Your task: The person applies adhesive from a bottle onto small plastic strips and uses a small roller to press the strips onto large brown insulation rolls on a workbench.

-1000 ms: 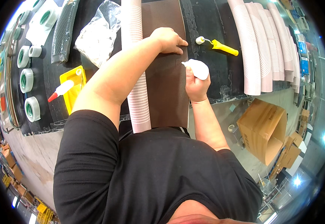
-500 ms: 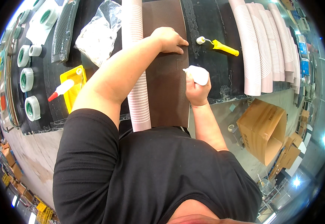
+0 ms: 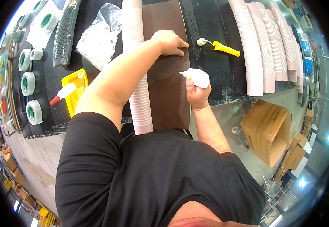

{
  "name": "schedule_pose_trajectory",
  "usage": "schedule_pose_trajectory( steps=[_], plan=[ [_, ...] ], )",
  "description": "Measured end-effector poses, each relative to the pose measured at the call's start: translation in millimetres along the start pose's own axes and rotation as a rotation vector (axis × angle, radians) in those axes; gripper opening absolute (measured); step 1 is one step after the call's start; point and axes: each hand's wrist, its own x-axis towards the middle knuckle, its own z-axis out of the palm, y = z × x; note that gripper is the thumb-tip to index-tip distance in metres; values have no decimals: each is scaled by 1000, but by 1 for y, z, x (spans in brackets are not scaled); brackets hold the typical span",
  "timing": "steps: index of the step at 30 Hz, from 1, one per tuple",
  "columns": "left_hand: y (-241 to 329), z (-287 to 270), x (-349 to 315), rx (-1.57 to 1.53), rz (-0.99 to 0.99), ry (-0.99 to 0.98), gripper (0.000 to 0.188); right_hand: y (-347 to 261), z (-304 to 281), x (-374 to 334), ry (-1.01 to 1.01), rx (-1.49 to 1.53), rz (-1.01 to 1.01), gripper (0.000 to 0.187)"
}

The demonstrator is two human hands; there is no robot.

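Observation:
A brown sheet point(image 3: 167, 89) lies lengthwise before me, its left side rolled up into a tube with a pale, pink-striped face point(image 3: 140, 96). My left hand point(image 3: 169, 42) rests on the sheet near its right edge, fingers stretched out and holding nothing. In my right hand point(image 3: 197, 97) is a white squeeze bottle point(image 3: 199, 77), tilted so that its nozzle points left over the sheet's right margin. Whether the nozzle touches the sheet I cannot tell. To the right on the black table lies a small paint roller point(image 3: 226, 49) with a yellow handle.
Several striped rolls point(image 3: 252, 56) lie at the right. On the left are a yellow tray point(image 3: 73, 100), a red-capped bottle point(image 3: 65, 91), a clear bag point(image 3: 100, 38), a black mesh strip point(image 3: 65, 38) and several tape rolls point(image 3: 34, 112). A cardboard box point(image 3: 264, 128) stands beyond the table's near edge.
My right hand has shifted slightly left with the squeeze bottle, bringing its nozzle further over the sheet. The left hand stays in nearly the same place on the sheet.

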Motion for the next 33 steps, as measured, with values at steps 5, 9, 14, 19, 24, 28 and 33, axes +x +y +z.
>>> schedule_pose_trajectory(
  steps=[5, 9, 14, 19, 24, 28, 33],
  plan=[
    [-1, 0, 2, 4, 4, 3, 45, -2, 2, 2, -7, 8, 19, 23],
    [0, -2, 1, 5, 2, -1, 45, -7, 3, 3, -3, 12, 57, 22],
    [1, -4, 0, 0, 6, -6, 45, -6, 3, 4, 10, -34, 14, 21],
    [3, -5, -2, -9, -6, -12, 45, -4, 0, 2, 8, -40, 27, 22],
    [0, -2, 0, -3, 15, 7, 45, 3, 0, -1, 20, -59, 3, 22],
    [0, -3, 0, -2, 4, -10, 45, 6, -1, -2, 31, -50, -5, 22],
    [1, -5, 0, 11, 8, -3, 45, 8, -5, -2, 6, -44, 9, 21]
  ],
)
